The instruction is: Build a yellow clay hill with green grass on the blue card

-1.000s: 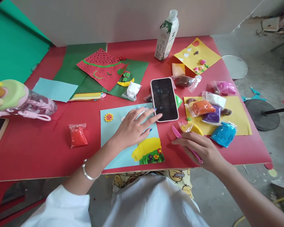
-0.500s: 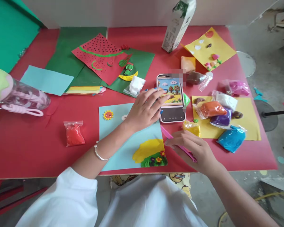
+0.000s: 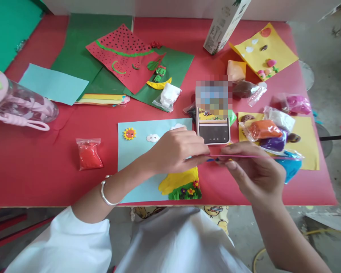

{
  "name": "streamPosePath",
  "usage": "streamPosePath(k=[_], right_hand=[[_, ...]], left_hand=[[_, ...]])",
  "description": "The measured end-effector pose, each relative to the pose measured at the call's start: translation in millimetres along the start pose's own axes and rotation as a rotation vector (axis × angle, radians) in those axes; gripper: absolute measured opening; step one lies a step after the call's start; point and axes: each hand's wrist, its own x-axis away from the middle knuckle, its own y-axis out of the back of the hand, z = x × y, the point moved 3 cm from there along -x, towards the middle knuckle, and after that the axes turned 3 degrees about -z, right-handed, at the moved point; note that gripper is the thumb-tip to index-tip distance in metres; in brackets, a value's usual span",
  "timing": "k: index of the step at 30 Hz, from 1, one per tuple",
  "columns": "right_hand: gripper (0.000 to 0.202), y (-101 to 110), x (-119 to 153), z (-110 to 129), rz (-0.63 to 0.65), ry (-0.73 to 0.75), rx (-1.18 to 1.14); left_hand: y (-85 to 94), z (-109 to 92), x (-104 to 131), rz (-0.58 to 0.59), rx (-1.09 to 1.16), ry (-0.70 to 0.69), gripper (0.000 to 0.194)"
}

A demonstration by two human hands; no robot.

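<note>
A thin pink plastic clay tool (image 3: pixel 241 156) is seen edge-on, level above the table. My left hand (image 3: pixel 179 151) pinches its left end, over the light-blue sheet (image 3: pixel 139 163). My right hand (image 3: pixel 255 172) grips the tool farther right, between thumb and fingers. Small dark-blue bits show by the fingertips; I cannot tell whether they are clay. The sheet bears a clay sun (image 3: pixel 129 134), a white cloud (image 3: pixel 152 138), a yellow clay patch (image 3: pixel 182 178) and clay flowers on green. Just beyond my hands lies a phone (image 3: pixel 213 134) showing a picture, partly blurred out.
Bags of coloured clay (image 3: pixel 264 129) lie at right on a yellow sheet (image 3: pixel 307 148). A red clay bag (image 3: pixel 89 154) is at left. Behind are a watermelon-patterned red sheet (image 3: pixel 125 53), a carton (image 3: pixel 224 28) and a decorated yellow sheet (image 3: pixel 278 49). A bottle (image 3: pixel 31 108) lies far left.
My left hand has drawn back from the phone and taken the tool's left end. My right hand has lifted and turned the tool level. The view has shifted slightly.
</note>
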Motion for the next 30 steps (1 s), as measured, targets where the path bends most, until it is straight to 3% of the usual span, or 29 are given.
streamPosePath(k=[2, 6, 9, 12, 15, 30], right_hand=[[0.027, -6, 0, 1, -0.09, -0.007, 0.005], [0.027, -18, 4, 0, -0.062, 0.077, 0.1], [0.025, -24, 11, -8, -0.088, 0.023, 0.113], [0.021, -33, 19, -15, 0.028, -0.017, 0.111], [0.019, -44, 22, -15, 0.196, 0.052, 0.117], [0.013, -46, 23, -26, 0.231, 0.004, 0.168]], left_hand=[[2.4, -5, 3, 0.031, -0.108, 0.015, 0.032], [5.1, -3, 11, 0.05, -0.212, 0.075, 0.032], [1.4, 5, 18, 0.119, -0.204, 0.154, 0.026], [-3.6, 14, 26, 0.235, -0.199, 0.291, 0.02], [-7.0, 17, 31, 0.308, -0.202, 0.356, 0.019], [-11.8, 19, 33, 0.294, -0.218, 0.358, 0.019]])
